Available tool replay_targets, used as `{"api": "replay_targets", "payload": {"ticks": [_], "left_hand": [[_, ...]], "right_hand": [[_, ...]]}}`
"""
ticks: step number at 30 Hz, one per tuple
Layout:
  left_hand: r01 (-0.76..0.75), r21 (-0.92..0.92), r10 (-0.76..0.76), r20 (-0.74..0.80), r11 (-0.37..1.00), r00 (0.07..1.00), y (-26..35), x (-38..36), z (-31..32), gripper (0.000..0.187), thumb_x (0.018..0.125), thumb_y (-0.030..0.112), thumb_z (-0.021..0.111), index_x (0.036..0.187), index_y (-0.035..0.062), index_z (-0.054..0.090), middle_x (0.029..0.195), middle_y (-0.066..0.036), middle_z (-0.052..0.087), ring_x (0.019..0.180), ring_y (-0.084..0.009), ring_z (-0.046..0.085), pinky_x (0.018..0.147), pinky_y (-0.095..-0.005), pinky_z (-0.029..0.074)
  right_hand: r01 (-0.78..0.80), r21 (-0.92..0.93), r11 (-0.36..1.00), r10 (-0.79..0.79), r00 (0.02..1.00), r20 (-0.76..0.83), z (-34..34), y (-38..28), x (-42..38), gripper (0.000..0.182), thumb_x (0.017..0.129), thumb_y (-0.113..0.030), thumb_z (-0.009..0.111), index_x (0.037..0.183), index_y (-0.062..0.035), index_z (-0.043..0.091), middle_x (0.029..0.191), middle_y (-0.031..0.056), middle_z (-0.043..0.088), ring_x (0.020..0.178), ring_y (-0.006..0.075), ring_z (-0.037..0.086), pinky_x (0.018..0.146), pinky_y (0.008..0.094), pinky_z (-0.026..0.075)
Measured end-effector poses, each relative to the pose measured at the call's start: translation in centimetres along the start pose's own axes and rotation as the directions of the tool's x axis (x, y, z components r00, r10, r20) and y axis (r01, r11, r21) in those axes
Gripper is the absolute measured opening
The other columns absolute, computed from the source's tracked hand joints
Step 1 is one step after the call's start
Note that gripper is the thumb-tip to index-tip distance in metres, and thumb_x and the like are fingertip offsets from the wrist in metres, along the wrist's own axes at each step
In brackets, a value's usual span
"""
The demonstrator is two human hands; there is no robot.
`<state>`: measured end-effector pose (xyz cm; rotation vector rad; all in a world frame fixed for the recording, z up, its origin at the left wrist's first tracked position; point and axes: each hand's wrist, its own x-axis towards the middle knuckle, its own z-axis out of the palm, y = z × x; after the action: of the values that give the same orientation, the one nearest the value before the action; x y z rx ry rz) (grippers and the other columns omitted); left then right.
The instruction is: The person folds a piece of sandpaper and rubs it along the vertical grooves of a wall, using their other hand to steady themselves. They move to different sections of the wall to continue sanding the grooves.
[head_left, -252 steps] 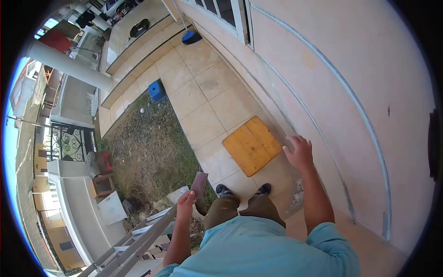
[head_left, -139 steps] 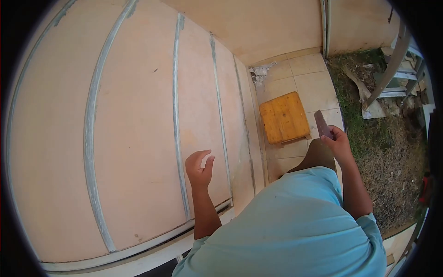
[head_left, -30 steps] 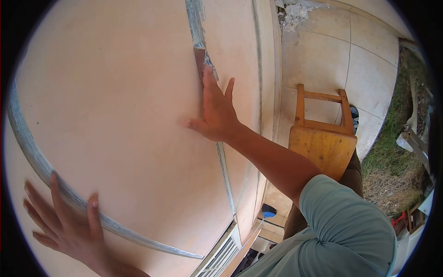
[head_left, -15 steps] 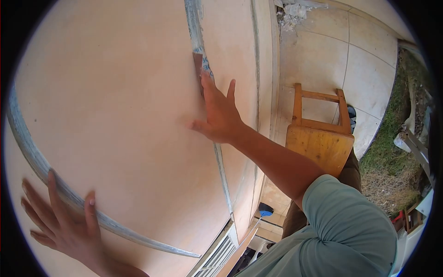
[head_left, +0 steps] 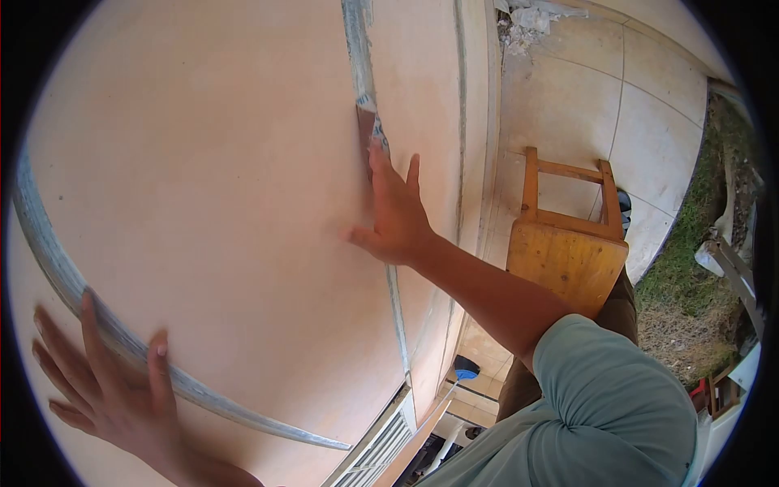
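Observation:
A folded piece of sandpaper, brown on one face with printed lettering on the pale back, lies along a grey strip on the peach-coloured wall. My right hand holds it against the strip; the thumb sticks out to the left and one finger stands off to the right. At lower left my left hand is spread open on the wall, and its fingertips reach a second, curved grey strip. It holds nothing.
A wooden stool stands on the tiled floor to the right, with grass beyond. A blue-and-black broom head and a louvred vent are lower down. Crumpled white plastic lies at the top.
My right hand has slid a little down along the strip with the sandpaper. The view has shifted slightly; my left hand stays in nearly the same place.

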<state>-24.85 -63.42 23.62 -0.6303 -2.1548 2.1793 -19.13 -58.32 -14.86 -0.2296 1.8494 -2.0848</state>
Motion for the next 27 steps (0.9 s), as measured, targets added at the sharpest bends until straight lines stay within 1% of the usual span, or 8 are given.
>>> {"api": "replay_targets", "payload": {"ticks": [3, 7, 10, 16, 19, 21, 24, 27], "left_hand": [[-0.002, 0.004, 0.002, 0.0, 1.0, 1.0, 0.0, 0.0, 0.1, 0.08, 0.081, 0.088, 0.035, 0.142, 0.0377, 0.052, 0.157, -0.003, 0.038, 0.146, -0.0336, 0.033, 0.108, -0.0723, 0.026], [-0.015, 0.01, 0.015, 0.01, 1.0, 1.0, -0.1, 0.0, 0.1, 0.08, 0.081, 0.088, 0.035, 0.142, 0.0381, 0.052, 0.157, -0.003, 0.038, 0.146, -0.0332, 0.033, 0.108, -0.0714, 0.027], [-0.032, 0.005, 0.032, -0.01, 0.999, 0.999, -0.1, -0.2, 0.3, 0.08, 0.081, 0.087, 0.036, 0.142, 0.0384, 0.052, 0.157, -0.002, 0.039, 0.146, -0.033, 0.033, 0.109, -0.0708, 0.027], [-0.009, 0.0, 0.009, -0.027, 1.0, 1.0, -0.1, 0.1, 0.2, 0.08, 0.081, 0.087, 0.037, 0.142, 0.0379, 0.051, 0.157, -0.002, 0.038, 0.146, -0.0335, 0.032, 0.108, -0.0724, 0.026], [-0.009, -0.009, 0.009, -0.009, 1.0, 1.0, 0.0, 0.0, 0.1, 0.079, 0.081, 0.086, 0.037, 0.142, 0.0376, 0.051, 0.158, -0.003, 0.038, 0.146, -0.0347, 0.032, 0.107, -0.0737, 0.025], [-0.015, -0.01, 0.015, -0.003, 1.0, 1.0, 0.1, 0.0, 0.0, 0.079, 0.082, 0.086, 0.037, 0.142, 0.0376, 0.051, 0.158, -0.003, 0.037, 0.146, -0.035, 0.032, 0.107, -0.0739, 0.026], [-0.004, -0.021, 0.003, -0.039, 1.0, 0.999, 0.1, 0.2, 0.3, 0.079, 0.081, 0.087, 0.035, 0.142, 0.0402, 0.05, 0.158, -0.001, 0.036, 0.147, -0.0323, 0.03, 0.109, -0.0743, 0.022], [0.007, -0.051, -0.01, -0.046, 0.999, 0.999, 0.2, 0.1, 0.2, 0.079, 0.08, 0.088, 0.035, 0.143, 0.0427, 0.048, 0.159, 0.002, 0.035, 0.148, -0.0294, 0.028, 0.111, -0.0748, 0.019]], "right_hand": [[-0.019, -0.038, 0.999, 0.024, 0.99, 0.137, 1.5, 0.5, -3.6, 0.134, 0.074, -0.086, 0.051, 0.153, 0.0082, -0.003, 0.161, 0.0305, 0.009, 0.152, 0.0396, 0.007, 0.114, 0.0608, -0.015], [0.047, -0.038, 0.998, -0.052, 0.989, -0.14, -2.4, -1.6, 6.7, 0.129, 0.075, -0.076, 0.064, 0.154, 0.0066, 0.003, 0.161, 0.025, 0.018, 0.152, 0.0366, 0.013, 0.114, 0.0676, -0.005], [-0.022, 0.229, 0.973, 0.032, 0.999, -0.039, -6.2, -3.3, 12.1, 0.125, 0.077, -0.072, 0.065, 0.155, 0.0043, 0.005, 0.161, 0.0237, 0.021, 0.151, 0.0362, 0.018, 0.114, 0.0676, -0.003], [0.011, 0.123, 0.992, -0.007, 0.999, -0.032, -0.4, -0.1, -0.1, 0.109, 0.083, -0.059, 0.067, 0.154, 0.0029, 0.014, 0.16, 0.0238, 0.024, 0.15, 0.0378, 0.02, 0.116, 0.0638, -0.006], [-0.031, 0.238, 0.971, 0.059, 0.992, -0.109, 0.2, -0.2, -2.7, 0.078, 0.09, -0.04, 0.067, 0.147, 0.0021, 0.034, 0.142, 0.0255, 0.051, 0.135, 0.0403, 0.046, 0.118, 0.0604, 0.001], [-0.13, 0.265, 0.955, 0.191, 0.957, -0.22, -0.4, -0.1, -1.1, 0.042, 0.094, -0.016, 0.064, 0.131, 0.0019, 0.052, 0.11, 0.0177, 0.069, 0.102, 0.0297, 0.068, 0.112, 0.051, 0.034], [-0.064, 0.821, 0.567, 0.446, 0.862, -0.241, -2.4, -0.1, 1.4, 0.027, 0.095, -0.003, 0.059, 0.121, 0.0028, 0.057, 0.092, 0.0089, 0.071, 0.082, 0.0154, 0.068, 0.086, 0.0322, 0.054], [-0.074, 0.903, 0.423, 0.534, 0.826, -0.182, -6.1, 1.2, 1.3, 0.028, 0.095, -0.003, 0.06, 0.123, 0.0005, 0.056, 0.095, 0.0076, 0.069, 0.083, 0.011, 0.065, 0.073, 0.026, 0.055]]}}
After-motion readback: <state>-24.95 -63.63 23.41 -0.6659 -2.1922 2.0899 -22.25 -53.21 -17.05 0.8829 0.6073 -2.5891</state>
